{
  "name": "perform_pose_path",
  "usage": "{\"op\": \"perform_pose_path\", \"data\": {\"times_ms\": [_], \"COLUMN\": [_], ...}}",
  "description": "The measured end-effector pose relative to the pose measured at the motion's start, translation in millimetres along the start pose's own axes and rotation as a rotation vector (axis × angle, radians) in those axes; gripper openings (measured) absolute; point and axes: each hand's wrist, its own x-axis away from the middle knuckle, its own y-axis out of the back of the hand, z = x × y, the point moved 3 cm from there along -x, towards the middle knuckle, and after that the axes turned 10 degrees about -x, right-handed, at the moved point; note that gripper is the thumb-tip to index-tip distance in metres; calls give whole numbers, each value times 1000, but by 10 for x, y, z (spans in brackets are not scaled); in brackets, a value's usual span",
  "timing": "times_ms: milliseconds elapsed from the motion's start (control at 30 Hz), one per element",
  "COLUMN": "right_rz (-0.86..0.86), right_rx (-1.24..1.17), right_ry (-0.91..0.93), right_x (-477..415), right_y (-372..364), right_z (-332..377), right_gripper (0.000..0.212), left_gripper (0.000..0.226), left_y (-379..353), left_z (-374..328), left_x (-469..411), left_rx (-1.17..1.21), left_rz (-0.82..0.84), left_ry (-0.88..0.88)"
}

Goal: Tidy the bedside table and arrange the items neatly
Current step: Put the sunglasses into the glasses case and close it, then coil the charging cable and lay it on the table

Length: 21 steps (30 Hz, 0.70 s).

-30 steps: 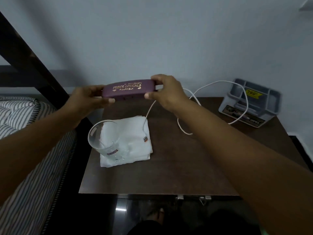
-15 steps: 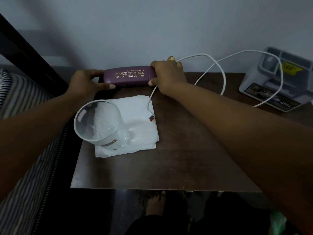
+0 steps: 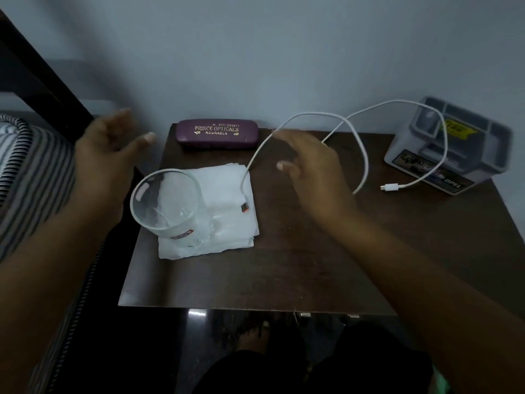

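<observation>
A purple spectacle case (image 3: 216,134) with gold lettering lies at the back left of the dark wooden bedside table (image 3: 298,268), against the wall. Nothing holds it. My left hand (image 3: 109,155) hovers off the table's left edge, fingers relaxed and empty. My right hand (image 3: 311,166) hangs above the table to the right of the case, fingers spread, holding nothing. A clear glass (image 3: 167,206) stands on a folded white cloth (image 3: 224,211). A white charging cable (image 3: 363,160) loops across the table, one plug on the cloth.
A grey plastic organiser box (image 3: 449,149) sits at the back right corner, with the cable draped over it. A striped mattress (image 3: 31,177) and dark bed frame (image 3: 42,78) lie to the left. My foot (image 3: 252,336) shows on the floor below the front edge.
Both hands set the spectacle case down at the back left of the table and let go. They have drawn back and apart, now empty.
</observation>
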Motion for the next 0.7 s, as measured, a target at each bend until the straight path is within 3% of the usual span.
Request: {"op": "perform_pose_path", "data": {"times_ms": [133, 300, 400, 500, 567, 633, 700], "right_rz": [-115, -316, -349, -398, -398, -311, -197], "right_rx": [-12, -119, -177, -299, -357, -418, -479], "right_ry": [-96, -353, -505, -596, -613, -581, -525], "right_x": [757, 1371, 1481, 1419, 1311, 1171, 1031], "right_y": [466, 951, 1125, 1223, 1213, 1111, 937], "right_z": [72, -269, -534, -676, -702, -667, -577], "right_gripper": [34, 25, 24, 28, 34, 44, 53], "left_gripper": [38, 35, 12, 18, 19, 23, 30], "left_y": [263, 480, 250, -165, -546, -949, -1287], "left_z": [-197, -485, -957, -1302, -1274, -1211, -1150], "left_x": [468, 865, 1318, 1661, 1720, 1751, 1769], "left_rx": [129, 193, 273, 330, 256, 183, 136], "left_rz": [-177, -224, -235, -81, 116, 330, 439], "left_ry": [-66, -112, -155, -185, -129, -18, 72]}}
